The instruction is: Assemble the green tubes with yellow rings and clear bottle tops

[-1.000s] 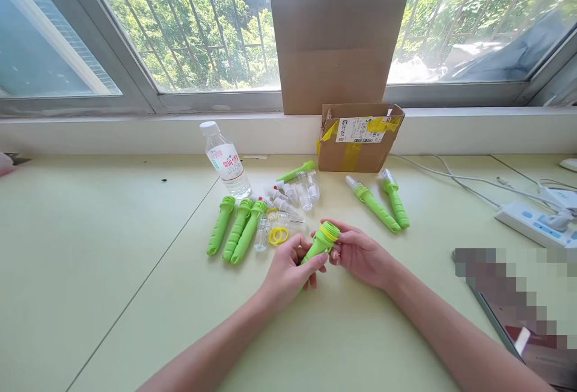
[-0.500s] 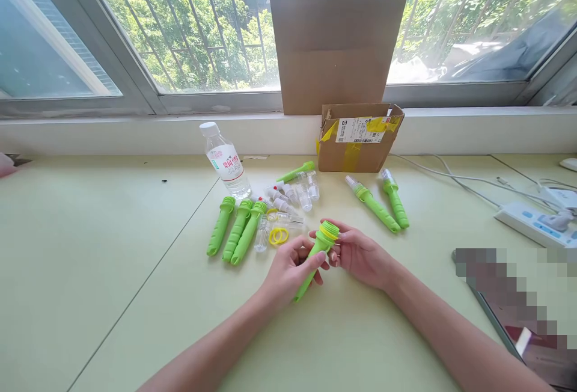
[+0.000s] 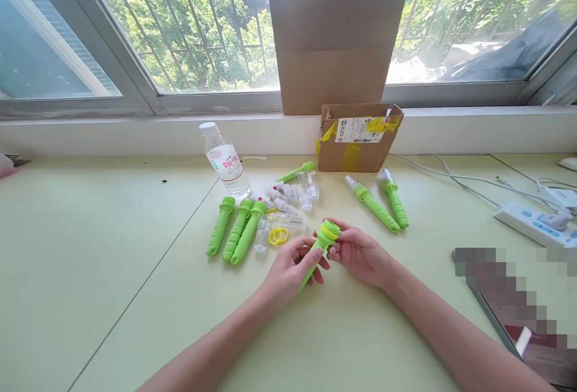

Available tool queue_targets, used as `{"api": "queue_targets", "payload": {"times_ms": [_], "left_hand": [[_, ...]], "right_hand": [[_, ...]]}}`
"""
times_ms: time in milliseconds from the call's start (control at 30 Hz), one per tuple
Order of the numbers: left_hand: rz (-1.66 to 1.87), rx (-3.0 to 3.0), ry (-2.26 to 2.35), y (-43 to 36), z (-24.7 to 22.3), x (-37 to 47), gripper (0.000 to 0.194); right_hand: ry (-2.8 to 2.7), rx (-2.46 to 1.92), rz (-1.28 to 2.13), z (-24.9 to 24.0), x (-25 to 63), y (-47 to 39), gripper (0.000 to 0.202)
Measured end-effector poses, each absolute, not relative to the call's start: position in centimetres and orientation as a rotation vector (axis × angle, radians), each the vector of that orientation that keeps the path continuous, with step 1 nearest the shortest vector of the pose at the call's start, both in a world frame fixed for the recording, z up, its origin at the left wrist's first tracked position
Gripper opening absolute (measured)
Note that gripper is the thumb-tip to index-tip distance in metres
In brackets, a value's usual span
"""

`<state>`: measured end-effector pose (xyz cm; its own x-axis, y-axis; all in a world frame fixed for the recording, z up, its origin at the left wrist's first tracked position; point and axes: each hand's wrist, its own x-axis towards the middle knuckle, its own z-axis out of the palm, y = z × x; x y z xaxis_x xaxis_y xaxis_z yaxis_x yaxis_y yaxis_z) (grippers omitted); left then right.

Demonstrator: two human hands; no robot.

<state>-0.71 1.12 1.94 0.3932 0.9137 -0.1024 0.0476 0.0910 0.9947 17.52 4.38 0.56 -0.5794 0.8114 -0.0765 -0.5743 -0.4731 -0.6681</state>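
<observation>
My left hand (image 3: 295, 266) is closed round a green plastic handle (image 3: 321, 248) with a threaded upper end, held tilted above the table. A yellow ring (image 3: 330, 231) encircles its neck just under the thread. The fingers of my right hand (image 3: 358, 252) are closed at that ring, thumb against its right side; the fingertips behind the handle are partly hidden. Left of my hands lie several loose yellow rings (image 3: 278, 236), clear ribbed caps (image 3: 261, 234) and white inserts (image 3: 285, 207), some with red dots. Three more green handles (image 3: 237, 232) lie beside them.
A water bottle (image 3: 228, 163) stands behind the handles. Against the wall is an open cardboard box (image 3: 354, 148). Two capped green handles (image 3: 376, 208) lie to the right. Cables run to a power strip (image 3: 536, 223), and a phone (image 3: 491, 314) lies at the right edge.
My left thumb has slid slightly up and left along the handle. The handle's lower tip has drawn back toward my left hand. My right hand stays at the ring.
</observation>
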Motion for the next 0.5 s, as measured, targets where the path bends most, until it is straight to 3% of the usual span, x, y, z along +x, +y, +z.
{"api": "queue_targets", "payload": {"times_ms": [500], "left_hand": [[0.762,1.341,0.907,1.47,1.98,-1.03,0.036]], "right_hand": [[-0.785,-0.483,2.136,0.57,17.62,4.34,0.029]]}}
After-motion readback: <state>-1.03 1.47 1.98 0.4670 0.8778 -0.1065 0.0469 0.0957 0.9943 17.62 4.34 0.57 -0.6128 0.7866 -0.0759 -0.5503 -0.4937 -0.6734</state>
